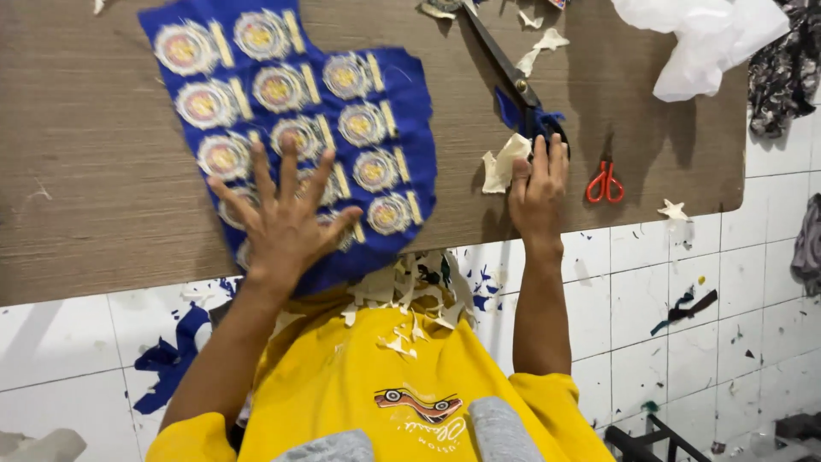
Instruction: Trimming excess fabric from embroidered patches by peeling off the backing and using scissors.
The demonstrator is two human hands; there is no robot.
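Your yellow shirt (342,376), littered with paper scraps, fills the lower centre, so keep your left hand (286,222) with fingers spread flat on the blue badge cloth (299,111) at upper left while your right hand (539,192) closes its fingers over the scissors (513,81) handles

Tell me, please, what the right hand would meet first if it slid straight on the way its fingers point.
The right hand points up the board, and its fingertips already rest at the dark handles of the large scissors. Those handles would come first, then the blades. The white scrap lies just to its left, out of line.
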